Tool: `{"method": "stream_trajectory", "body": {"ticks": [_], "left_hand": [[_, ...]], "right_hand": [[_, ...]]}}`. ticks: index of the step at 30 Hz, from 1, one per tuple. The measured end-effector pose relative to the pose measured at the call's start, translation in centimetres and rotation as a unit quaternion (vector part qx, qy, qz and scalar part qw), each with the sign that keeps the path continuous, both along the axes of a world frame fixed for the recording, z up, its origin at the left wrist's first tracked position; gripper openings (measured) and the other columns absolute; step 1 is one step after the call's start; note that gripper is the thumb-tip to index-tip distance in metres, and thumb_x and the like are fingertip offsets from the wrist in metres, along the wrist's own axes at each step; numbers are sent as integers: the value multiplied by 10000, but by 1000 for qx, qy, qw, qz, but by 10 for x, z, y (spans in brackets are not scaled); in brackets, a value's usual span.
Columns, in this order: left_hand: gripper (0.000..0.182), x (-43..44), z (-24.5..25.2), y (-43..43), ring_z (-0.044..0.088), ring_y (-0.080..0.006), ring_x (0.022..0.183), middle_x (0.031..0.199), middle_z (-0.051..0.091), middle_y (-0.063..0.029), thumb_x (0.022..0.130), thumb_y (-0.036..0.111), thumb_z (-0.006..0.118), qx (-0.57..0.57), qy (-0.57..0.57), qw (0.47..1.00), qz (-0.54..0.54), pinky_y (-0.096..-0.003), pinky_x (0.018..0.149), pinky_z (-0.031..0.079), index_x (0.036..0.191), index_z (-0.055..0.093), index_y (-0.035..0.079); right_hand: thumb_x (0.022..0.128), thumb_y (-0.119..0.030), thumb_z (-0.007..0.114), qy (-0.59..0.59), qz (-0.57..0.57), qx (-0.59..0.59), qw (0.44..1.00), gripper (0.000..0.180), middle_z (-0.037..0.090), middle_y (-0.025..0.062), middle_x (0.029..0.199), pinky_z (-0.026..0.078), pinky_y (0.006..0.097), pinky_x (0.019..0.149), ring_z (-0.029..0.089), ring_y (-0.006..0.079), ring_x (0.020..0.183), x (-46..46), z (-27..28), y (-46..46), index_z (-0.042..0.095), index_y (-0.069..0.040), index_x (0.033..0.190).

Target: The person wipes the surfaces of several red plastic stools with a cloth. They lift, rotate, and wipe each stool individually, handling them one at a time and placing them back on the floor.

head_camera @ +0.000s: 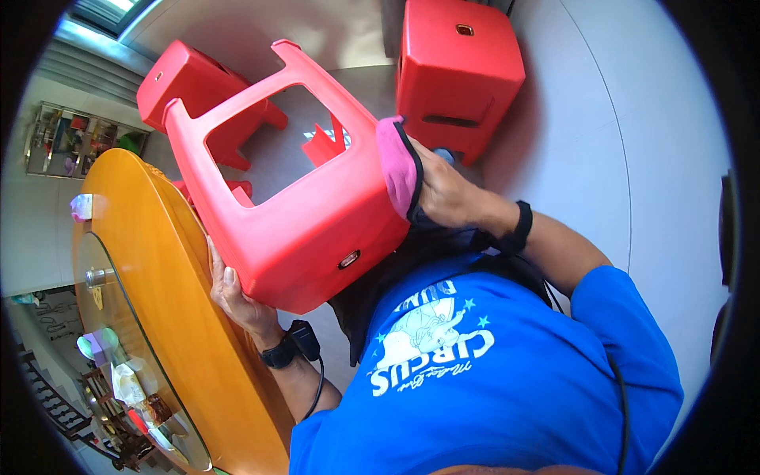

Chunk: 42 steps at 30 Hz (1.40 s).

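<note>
A red plastic stool (285,243) is held up in front of me, tilted, its legs pointing away toward the far left. My left hand (237,297) grips it near the seat end, on the side by the table. On the opposite side, my right hand (442,187) presses a pink cloth with black edging (399,169) against the stool's side. Part of the right fingers is hidden behind the cloth. Through the opening in the stool's side the grey floor shows.
Another red stool (463,65) stands by the white wall (594,148) ahead right; one more (196,89) is at far left. Close on my left is a wooden table (178,267) with a glass turntable (119,303) bearing several items. A tissue pack (82,208) lies near its far end.
</note>
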State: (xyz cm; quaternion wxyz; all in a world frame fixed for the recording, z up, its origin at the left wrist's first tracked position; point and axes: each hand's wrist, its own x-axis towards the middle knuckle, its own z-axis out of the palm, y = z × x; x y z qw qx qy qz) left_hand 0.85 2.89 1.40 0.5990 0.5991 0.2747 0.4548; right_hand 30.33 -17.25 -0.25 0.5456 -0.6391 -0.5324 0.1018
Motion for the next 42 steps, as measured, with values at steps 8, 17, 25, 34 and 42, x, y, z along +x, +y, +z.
{"method": "stream_trajectory", "body": {"ticks": [8, 17, 25, 34, 42], "left_hand": [[857, -4, 3, -3, 655, -294, 1329, 1529, 593, -261, 973, 367, 647, 14, 21, 1000, -12, -429, 1110, 551, 1616, 389, -139], [965, -3, 15, -29, 575, -299, 1440, 1609, 523, -246, 945, 449, 738, 12, -6, 1000, 7, -452, 1204, 469, 1631, 368, -121], [1005, -10, 23, -35, 645, -298, 1343, 1548, 573, -243, 923, 491, 717, -8, 4, 1000, 3, -447, 1137, 525, 1633, 366, -128], [907, -13, 11, -23, 657, -318, 1291, 1444, 630, -230, 976, 533, 615, -13, 6, 999, 46, -457, 1105, 535, 1585, 433, -114], [832, -22, -3, -11, 647, -340, 1303, 1439, 631, -234, 1004, 499, 560, -34, -53, 998, 17, -483, 1111, 531, 1573, 445, -98]], "right_hand": [[1180, -334, 352, 152, 98, -298, 937, 570, 502, 176, 1632, 373, 358, 1228, 470, 294, 1489, 102, -2, 128, 328, -107, 1702], [1105, -599, 458, 185, 116, -250, 943, 672, 648, 74, 1401, 489, 386, 1069, 623, 190, 1200, 170, -19, 286, 521, -104, 1554], [1123, -490, 487, 177, 65, -204, 961, 545, 703, 57, 1217, 495, 373, 990, 605, 163, 1044, 184, -38, 315, 664, -11, 1314], [1107, -327, 465, 116, 133, -143, 974, 456, 589, 325, 1349, 433, 475, 1134, 590, 445, 1251, 111, -21, 170, 607, 46, 1327], [1192, -294, 348, 511, 114, 20, 852, 522, 605, 163, 1487, 439, 381, 1198, 599, 243, 1351, 19, -20, 37, 479, 14, 1592]]}}
